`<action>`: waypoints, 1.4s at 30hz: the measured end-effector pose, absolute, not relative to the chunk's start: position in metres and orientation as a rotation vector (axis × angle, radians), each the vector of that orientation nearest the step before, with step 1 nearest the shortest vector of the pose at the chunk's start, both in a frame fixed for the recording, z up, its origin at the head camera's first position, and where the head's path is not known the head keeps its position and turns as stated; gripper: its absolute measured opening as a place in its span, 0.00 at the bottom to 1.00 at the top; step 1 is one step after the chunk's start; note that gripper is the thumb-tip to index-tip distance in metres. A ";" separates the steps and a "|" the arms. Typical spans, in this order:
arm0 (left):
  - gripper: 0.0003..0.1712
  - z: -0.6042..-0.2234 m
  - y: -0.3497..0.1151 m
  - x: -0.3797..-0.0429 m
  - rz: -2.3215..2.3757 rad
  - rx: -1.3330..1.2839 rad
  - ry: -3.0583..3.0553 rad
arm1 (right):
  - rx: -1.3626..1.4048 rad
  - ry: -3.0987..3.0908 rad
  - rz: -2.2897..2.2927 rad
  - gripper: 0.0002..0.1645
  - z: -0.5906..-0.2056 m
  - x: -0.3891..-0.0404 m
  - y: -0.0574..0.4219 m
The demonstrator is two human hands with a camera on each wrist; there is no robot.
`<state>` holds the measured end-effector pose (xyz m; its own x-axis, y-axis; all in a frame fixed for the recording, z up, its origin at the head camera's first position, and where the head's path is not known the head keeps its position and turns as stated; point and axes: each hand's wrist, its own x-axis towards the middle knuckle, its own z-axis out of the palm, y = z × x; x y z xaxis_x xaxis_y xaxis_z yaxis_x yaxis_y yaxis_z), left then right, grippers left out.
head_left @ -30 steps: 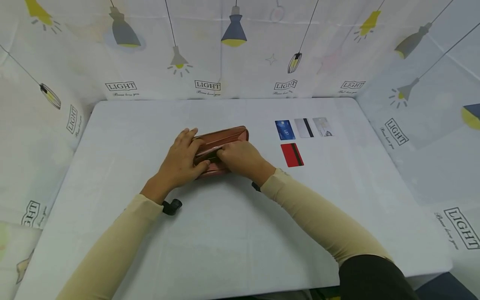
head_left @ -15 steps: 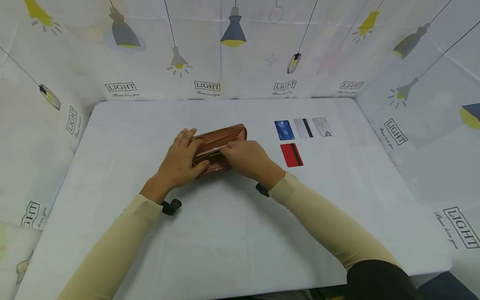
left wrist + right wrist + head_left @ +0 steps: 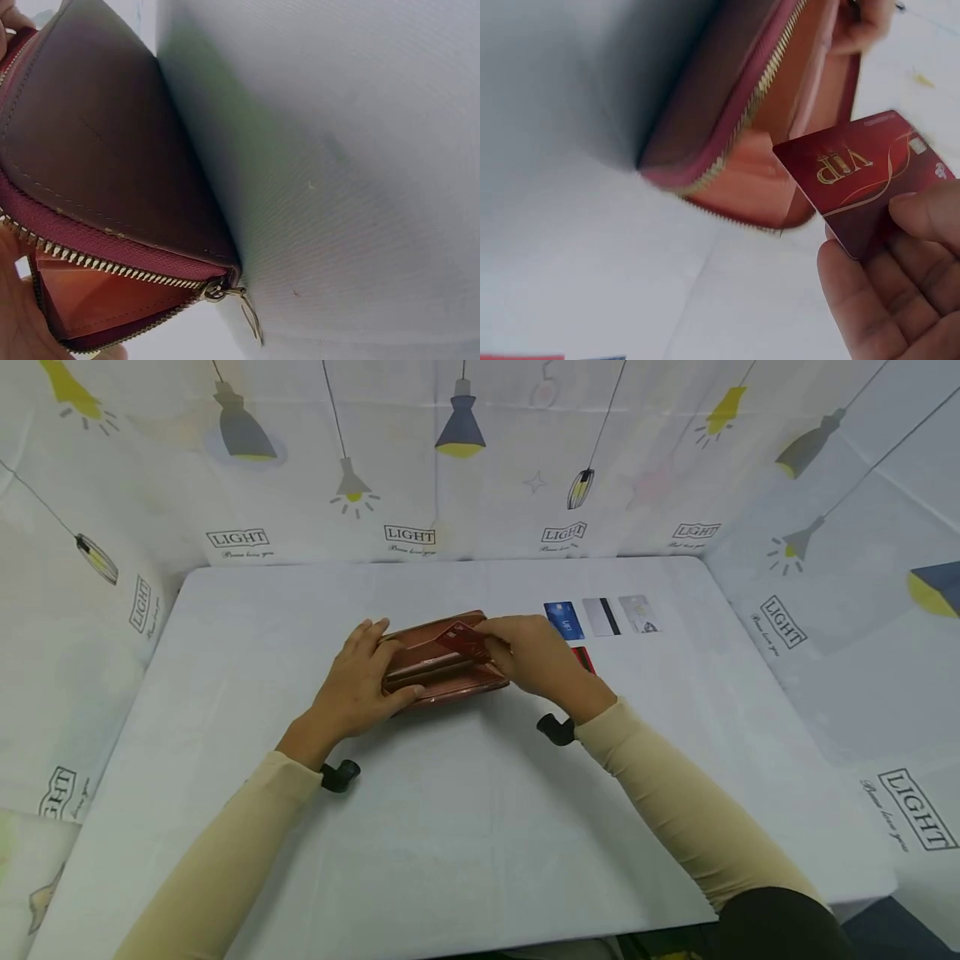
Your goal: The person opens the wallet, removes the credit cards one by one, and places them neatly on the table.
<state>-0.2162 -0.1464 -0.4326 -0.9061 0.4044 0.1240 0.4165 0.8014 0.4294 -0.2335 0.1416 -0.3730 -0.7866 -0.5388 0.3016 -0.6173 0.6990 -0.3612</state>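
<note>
A brown zip wallet [image 3: 467, 683] stands unzipped and spread apart on the white table, its orange-brown lining showing. My left hand [image 3: 351, 683] grips its left end, the thumb at the near side and the other fingers over the far side. Brass zip teeth and a zip pull [image 3: 251, 319] show in the left wrist view. Above the wallet's right end, my right hand [image 3: 536, 656] pinches a dark red card [image 3: 465, 642] between thumb and fingers. Gold "VIP" lettering and a chip are readable on that card in the right wrist view.
Right of the wallet lie a blue card [image 3: 564, 620], a grey card with a black stripe [image 3: 601, 617] and a pale silver card [image 3: 640, 613] in a row. Below them is a red striped card [image 3: 584, 659], partly hidden by my right hand. Lamp-printed cloth [image 3: 495, 485] hangs behind the table.
My right hand has come up out of the wallet and moved right, bringing the dark red card into view. The left hand keeps its hold on the wallet.
</note>
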 end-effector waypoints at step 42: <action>0.42 -0.431 -0.144 -0.215 -0.733 -0.677 -2.980 | -0.331 -2.845 1.578 0.27 -0.415 -0.248 0.348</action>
<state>-0.2150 -0.1437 -0.4308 -0.9072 0.4087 0.0996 0.4083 0.7985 0.4424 -0.2478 0.3480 -0.4147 -0.9714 0.1136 -0.2085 0.2370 0.5160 -0.8231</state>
